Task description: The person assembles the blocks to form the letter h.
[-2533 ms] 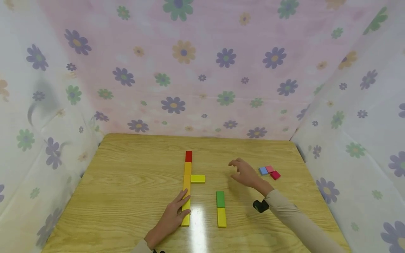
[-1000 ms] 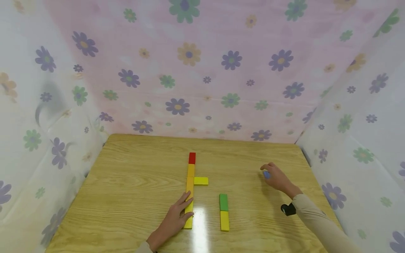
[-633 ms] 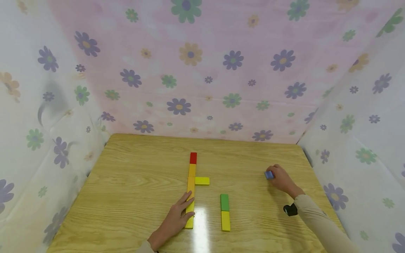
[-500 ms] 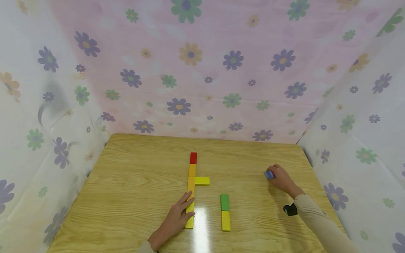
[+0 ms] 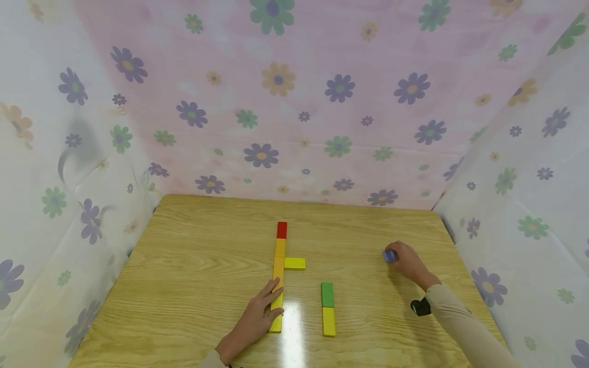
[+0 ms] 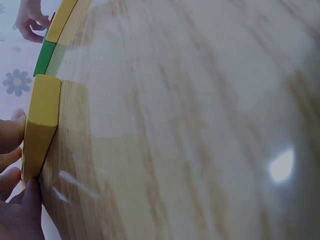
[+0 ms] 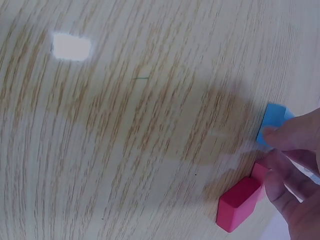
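Observation:
My right hand [image 5: 409,261] pinches a small blue block [image 5: 388,255] at the right of the table; the right wrist view shows the thumb on the blue face. Beside those fingers sit a crimson block [image 7: 236,202] and a pink block [image 7: 259,171], hidden by the hand in the head view. My left hand [image 5: 250,318] rests across a straight row of blocks, fingers over it and thumb by its right edge. From far to near, the row has a red block [image 5: 282,230], orange blocks [image 5: 279,248] and yellow at the near end [image 5: 275,326].
A yellow block [image 5: 294,263] lies crosswise against the row's right side. Farther right, a green block [image 5: 327,295] and a yellow block [image 5: 329,322] lie end to end. Flowered cloth [image 5: 313,128] closes off the wooden table [image 5: 207,240] at the back and sides.
My right hand has moved right to the small blocks and taken the blue one between its fingers, shifting it slightly left lately. The left hand stays on the row.

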`<state>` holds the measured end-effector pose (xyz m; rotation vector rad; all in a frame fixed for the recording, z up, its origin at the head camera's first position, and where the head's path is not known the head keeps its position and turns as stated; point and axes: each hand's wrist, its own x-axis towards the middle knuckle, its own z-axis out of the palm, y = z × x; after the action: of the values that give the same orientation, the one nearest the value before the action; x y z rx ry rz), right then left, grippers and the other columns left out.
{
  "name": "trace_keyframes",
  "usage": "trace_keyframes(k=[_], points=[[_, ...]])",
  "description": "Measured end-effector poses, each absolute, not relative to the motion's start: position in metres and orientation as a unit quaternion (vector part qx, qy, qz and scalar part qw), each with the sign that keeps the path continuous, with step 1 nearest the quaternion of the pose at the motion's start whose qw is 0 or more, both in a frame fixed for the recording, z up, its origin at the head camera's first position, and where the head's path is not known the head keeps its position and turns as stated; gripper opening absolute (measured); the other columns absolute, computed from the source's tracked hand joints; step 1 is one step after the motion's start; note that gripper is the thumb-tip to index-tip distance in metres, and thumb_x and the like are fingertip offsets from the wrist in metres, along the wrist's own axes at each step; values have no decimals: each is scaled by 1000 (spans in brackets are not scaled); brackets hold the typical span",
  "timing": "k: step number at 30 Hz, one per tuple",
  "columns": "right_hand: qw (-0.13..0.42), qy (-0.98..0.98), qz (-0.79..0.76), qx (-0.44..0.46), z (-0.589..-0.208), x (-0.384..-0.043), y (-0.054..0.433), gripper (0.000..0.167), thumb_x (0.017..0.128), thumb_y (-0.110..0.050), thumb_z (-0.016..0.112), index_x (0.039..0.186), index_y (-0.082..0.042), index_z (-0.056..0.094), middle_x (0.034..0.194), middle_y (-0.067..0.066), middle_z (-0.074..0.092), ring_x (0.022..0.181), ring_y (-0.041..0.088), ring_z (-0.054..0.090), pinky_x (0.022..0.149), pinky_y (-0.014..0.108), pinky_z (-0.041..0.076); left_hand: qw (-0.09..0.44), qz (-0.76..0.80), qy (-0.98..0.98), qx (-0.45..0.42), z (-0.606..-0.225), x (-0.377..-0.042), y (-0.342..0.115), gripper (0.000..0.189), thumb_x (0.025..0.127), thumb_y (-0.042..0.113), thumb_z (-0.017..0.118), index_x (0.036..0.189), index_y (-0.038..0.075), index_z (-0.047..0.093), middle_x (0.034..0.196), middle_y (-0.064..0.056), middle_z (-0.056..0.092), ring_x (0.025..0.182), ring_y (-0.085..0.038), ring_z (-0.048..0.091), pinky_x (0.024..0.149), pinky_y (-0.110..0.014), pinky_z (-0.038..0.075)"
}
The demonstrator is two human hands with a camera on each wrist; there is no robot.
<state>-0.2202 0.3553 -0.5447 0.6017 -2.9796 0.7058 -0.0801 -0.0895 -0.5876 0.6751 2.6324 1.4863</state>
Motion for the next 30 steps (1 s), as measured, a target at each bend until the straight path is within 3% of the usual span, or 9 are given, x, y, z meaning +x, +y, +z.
trace_keyframes(k=[12,30], points=[[-15,-948,251,197,-538,-216,351,25,74,12,70,97,5,65,89,14,61,69,21,53,60,34,47,23,476,851,221,-589,-80,-88,53,92,20,62,137,-3,46,152,-13,28,138,-35,25,100,-50,36],[-46,-935,286,206,-522,-215,329,24,79,11,65,103,8,64,99,19,60,75,24,62,61,33,53,16,478,851,217,-586,-79,-89,53,91,18,64,137,-2,47,152,-13,29,138,-36,24,100,-51,36]])
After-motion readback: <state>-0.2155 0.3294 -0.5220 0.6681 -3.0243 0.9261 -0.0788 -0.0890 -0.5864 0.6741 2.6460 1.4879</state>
